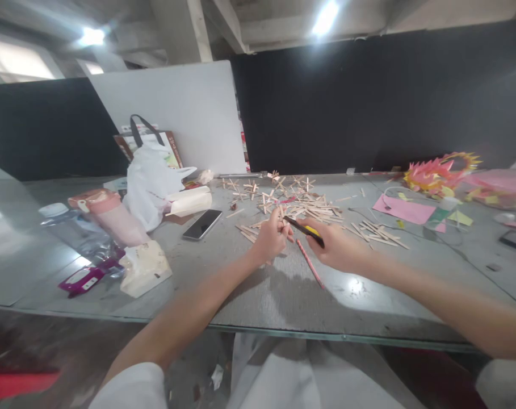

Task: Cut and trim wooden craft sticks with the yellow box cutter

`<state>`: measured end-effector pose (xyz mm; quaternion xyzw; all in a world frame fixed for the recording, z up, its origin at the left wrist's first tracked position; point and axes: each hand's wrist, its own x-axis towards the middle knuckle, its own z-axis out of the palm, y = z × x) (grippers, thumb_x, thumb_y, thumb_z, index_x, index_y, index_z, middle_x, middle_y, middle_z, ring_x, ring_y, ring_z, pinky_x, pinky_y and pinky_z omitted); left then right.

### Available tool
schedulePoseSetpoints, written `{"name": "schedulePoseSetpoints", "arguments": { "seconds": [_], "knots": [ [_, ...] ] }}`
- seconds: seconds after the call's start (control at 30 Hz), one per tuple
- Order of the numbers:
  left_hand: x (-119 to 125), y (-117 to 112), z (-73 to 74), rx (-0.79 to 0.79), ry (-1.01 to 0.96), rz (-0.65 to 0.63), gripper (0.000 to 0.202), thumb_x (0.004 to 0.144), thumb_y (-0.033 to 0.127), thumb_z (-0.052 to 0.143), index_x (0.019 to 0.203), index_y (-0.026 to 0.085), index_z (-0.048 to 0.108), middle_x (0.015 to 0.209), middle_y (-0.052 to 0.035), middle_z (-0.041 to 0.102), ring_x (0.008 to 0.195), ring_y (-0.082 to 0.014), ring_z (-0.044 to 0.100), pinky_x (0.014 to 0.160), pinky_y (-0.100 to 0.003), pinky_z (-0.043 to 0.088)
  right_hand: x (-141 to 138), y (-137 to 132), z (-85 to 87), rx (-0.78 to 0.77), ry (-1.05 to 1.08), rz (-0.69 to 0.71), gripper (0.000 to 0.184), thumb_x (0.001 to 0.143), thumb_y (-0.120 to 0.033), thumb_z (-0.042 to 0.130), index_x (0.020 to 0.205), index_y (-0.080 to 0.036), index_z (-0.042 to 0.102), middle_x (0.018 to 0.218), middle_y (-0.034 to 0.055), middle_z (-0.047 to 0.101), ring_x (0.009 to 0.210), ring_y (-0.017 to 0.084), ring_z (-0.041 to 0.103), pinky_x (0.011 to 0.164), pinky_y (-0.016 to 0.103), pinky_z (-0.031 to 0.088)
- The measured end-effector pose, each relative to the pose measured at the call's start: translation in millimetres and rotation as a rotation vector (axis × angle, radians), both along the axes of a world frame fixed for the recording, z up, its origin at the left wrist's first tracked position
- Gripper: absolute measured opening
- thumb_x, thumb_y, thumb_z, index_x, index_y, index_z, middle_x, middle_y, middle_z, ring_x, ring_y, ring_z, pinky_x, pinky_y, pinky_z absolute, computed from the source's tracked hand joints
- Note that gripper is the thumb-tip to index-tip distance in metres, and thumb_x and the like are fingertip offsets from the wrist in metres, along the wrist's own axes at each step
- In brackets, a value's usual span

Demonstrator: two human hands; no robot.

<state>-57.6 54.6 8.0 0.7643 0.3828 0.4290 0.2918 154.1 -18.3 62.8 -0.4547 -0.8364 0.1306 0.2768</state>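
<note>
My left hand [273, 234] is closed around a small piece of wooden stick [282, 212], held up above the table. In my right hand [332, 244] is a black and yellow utility knife [305, 230], its front end pointing left and meeting the wood at my left fingers. The exact contact is too small to make out. Below the knife a pink patterned pencil [310, 264] lies slantwise on the table. Just beyond my hands spreads a pile of flat wooden sticks [321, 210], some joined into crossed shapes. More loose sticks [381, 234] lie to the right.
A phone [202, 224], a tissue pack [146, 267], a pink tumbler [113, 213], a clear bottle [76, 230] and a white plastic bag [146, 182] stand or lie on the left. Pink paper [400, 208] and a spiky paper craft [436, 175] lie right. A black partition [368, 108] rises behind.
</note>
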Motion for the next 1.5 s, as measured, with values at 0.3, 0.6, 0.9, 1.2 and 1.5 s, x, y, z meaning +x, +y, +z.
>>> {"name": "schedulePoseSetpoints", "arguments": {
  "seconds": [0.3, 0.6, 0.9, 1.2, 1.5],
  "knots": [
    [1, -3, 2.6, -0.047, -0.069, -0.025, 0.059, 0.095, 0.025, 0.056, 0.151, 0.016, 0.039, 0.081, 0.002, 0.075, 0.065, -0.0162, 0.078, 0.067, -0.025, 0.057, -4, -12, -30.0, -0.012, 0.051, 0.004, 0.053, 0.102, -0.026, 0.041, 0.155, -0.018, 0.046, 0.054, -0.0063, 0.053, 0.039, 0.014, 0.044, 0.048, 0.023, 0.032],
    [3, -2, -0.3, -0.05, -0.036, -0.006, 0.057, 0.095, 0.022, 0.057, 0.149, 0.018, 0.041, 0.081, 0.0018, 0.076, 0.063, -0.0152, 0.077, 0.063, -0.023, 0.055, 3, 0, 8.0, 0.012, 0.019, 0.02, 0.039, 0.097, -0.023, 0.05, 0.134, -0.022, 0.065, 0.094, 0.0093, 0.078, 0.066, 0.019, 0.066, 0.062, 0.027, 0.046],
    [3, -8, 4.7, -0.046, -0.023, 0.01, 0.059, 0.094, 0.02, 0.056, 0.151, 0.016, 0.041, 0.08, 0.0015, 0.076, 0.065, -0.0176, 0.078, 0.069, -0.027, 0.058, -2, -11, -26.4, -0.011, 0.045, 0.003, 0.052, 0.103, -0.027, 0.041, 0.154, -0.019, 0.049, 0.058, -0.0038, 0.058, 0.04, 0.014, 0.045, 0.05, 0.025, 0.033],
    [5, -6, -1.6, -0.076, -0.039, 0.003, 0.057, 0.095, 0.021, 0.055, 0.15, 0.016, 0.04, 0.08, 0.0019, 0.075, 0.062, -0.0155, 0.077, 0.062, -0.023, 0.056, 4, 5, 6.0, -0.003, 0.069, 0.05, 0.037, 0.097, -0.022, 0.05, 0.131, -0.023, 0.067, 0.113, 0.0113, 0.078, 0.083, 0.021, 0.071, 0.071, 0.028, 0.05],
    [-1, -4, 5.3, 0.041, -0.046, 0.013, 0.06, 0.096, 0.022, 0.056, 0.153, 0.015, 0.038, 0.081, 0.0019, 0.076, 0.065, -0.0153, 0.077, 0.071, -0.026, 0.058, -8, -7, -23.4, 0.075, -0.047, -0.03, 0.056, 0.099, -0.023, 0.043, 0.155, -0.016, 0.05, 0.057, -0.0029, 0.058, 0.041, 0.015, 0.044, 0.052, 0.027, 0.031]
  ]
}}
